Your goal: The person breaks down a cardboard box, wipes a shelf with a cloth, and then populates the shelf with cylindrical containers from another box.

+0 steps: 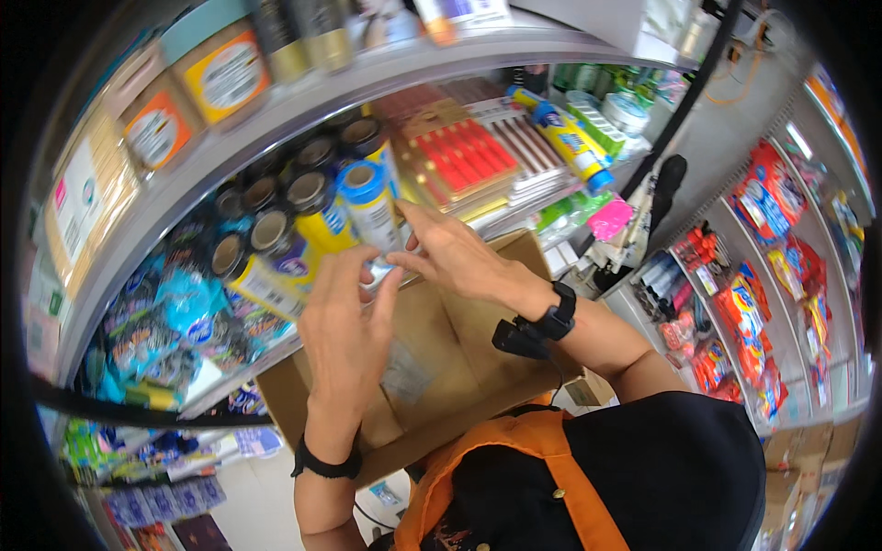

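Observation:
My left hand [342,317] has its fingers and thumb curled around a small shiny, clear-and-bluish bit, too blurred to name. My right hand [455,257] is close by, its thumb near that bit and its forefinger stretched toward a blue-topped roll [370,197]. This roll stands upright on the shelf, its hollow core facing up. Beside it stand several yellow-and-purple wrapped rolls [266,271] with brown cores. Below both hands sits an open cardboard box [469,335] with a crumpled clear plastic wrapper [406,375] inside.
An upper shelf edge [367,78] curves above the rolls, bearing boxed goods. Teal and dark packets [184,312] lie left of the rolls. Red and brown stick packs [464,156] and yellow-blue tubes [570,142] are at the right. Another rack holds red-orange bags [744,308].

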`<action>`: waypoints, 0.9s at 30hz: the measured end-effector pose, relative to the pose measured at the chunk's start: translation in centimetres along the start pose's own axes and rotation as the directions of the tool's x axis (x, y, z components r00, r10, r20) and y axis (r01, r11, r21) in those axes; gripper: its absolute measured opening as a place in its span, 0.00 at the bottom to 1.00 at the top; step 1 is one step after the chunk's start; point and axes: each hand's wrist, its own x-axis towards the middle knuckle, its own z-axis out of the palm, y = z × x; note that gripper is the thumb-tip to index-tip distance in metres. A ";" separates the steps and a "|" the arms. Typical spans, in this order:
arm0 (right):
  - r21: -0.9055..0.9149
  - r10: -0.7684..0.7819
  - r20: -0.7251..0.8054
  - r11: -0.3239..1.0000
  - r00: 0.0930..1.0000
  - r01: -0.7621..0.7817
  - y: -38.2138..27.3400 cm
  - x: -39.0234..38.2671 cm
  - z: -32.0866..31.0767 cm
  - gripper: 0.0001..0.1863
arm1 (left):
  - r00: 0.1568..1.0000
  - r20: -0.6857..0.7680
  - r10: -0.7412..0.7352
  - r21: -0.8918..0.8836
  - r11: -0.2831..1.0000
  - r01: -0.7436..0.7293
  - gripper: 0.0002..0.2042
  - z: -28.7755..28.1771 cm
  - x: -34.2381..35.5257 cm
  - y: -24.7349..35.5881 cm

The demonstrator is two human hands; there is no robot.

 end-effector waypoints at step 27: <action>0.077 0.104 -0.212 0.993 0.972 -0.089 -1.8 -0.8 -3.8 0.31 | 0.967 0.252 0.021 0.171 0.983 -0.066 0.14 4.9 -1.1 -3.7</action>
